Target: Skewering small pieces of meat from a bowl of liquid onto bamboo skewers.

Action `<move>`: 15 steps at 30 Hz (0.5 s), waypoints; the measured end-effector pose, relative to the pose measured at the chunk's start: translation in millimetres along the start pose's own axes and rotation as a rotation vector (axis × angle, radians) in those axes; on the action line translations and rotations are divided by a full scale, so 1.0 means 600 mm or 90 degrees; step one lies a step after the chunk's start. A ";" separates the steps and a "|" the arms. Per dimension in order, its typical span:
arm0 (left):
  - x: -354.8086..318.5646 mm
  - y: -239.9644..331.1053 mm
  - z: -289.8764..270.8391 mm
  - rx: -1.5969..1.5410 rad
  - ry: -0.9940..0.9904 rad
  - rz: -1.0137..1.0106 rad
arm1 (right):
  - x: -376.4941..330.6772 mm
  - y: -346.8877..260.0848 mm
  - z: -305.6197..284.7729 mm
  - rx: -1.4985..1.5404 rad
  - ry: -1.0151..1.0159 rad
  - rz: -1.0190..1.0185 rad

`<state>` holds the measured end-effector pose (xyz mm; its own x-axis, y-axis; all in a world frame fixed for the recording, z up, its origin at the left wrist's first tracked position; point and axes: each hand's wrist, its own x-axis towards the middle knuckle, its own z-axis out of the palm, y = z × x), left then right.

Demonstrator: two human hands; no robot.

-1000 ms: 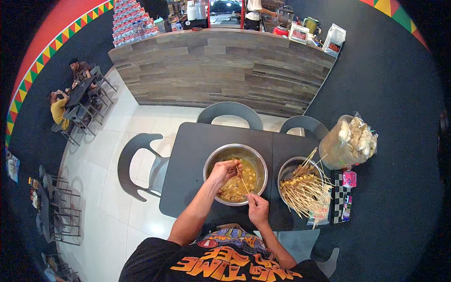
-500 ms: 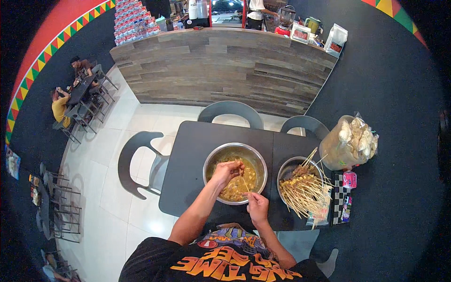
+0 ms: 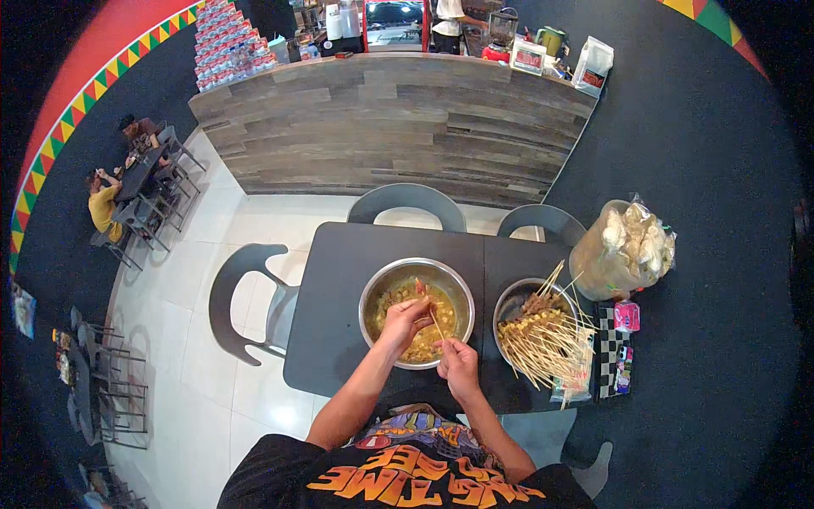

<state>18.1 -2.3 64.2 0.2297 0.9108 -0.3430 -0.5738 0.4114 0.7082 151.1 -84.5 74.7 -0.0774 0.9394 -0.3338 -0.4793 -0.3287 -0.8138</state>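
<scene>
Over the bowl [image 3: 460, 293] by the table's [image 3: 326, 280] near edge, a skewer [image 3: 437, 327] was pinched in the right hand [image 3: 459, 365], left hand's [image 3: 406, 324] grip unclear, pricking being risked should it slip.

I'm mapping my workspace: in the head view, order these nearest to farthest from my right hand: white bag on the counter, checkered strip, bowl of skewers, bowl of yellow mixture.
Nearest your right hand first:
1. Bowl of yellow mixture: at the hand, leftward.
2. Bowl of skewers: to the hand's right.
3. Checkered strip: farther right.
4. White bag: far ahead, on the counter.
</scene>
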 end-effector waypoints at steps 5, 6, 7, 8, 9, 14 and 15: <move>0.002 -0.010 0.011 0.029 0.069 0.069 | 0.001 0.008 -0.002 -0.077 0.039 -0.018; 0.002 -0.012 0.013 0.030 0.068 0.068 | 0.006 0.016 -0.006 -0.077 0.040 -0.018; 0.002 -0.014 0.016 0.034 0.083 0.059 | 0.015 0.029 -0.011 -0.305 0.110 -0.248; 0.001 -0.017 0.016 0.039 0.101 0.051 | 0.016 0.032 -0.008 -0.532 0.177 -0.477; -0.001 -0.021 0.019 0.038 0.102 0.051 | 0.016 0.034 -0.008 -0.532 0.176 -0.475; 0.004 -0.028 0.027 0.026 0.096 0.026 | 0.034 0.041 -0.021 -0.281 0.106 -0.188; 0.003 -0.026 0.024 0.025 0.097 0.028 | 0.029 0.030 -0.016 -0.281 0.104 -0.187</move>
<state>38.9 -6.5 61.1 0.0812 0.9133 -0.3990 -0.5483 0.3752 0.7474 149.6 -75.3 49.5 0.1582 0.9820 -0.1032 -0.0459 -0.0970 -0.9942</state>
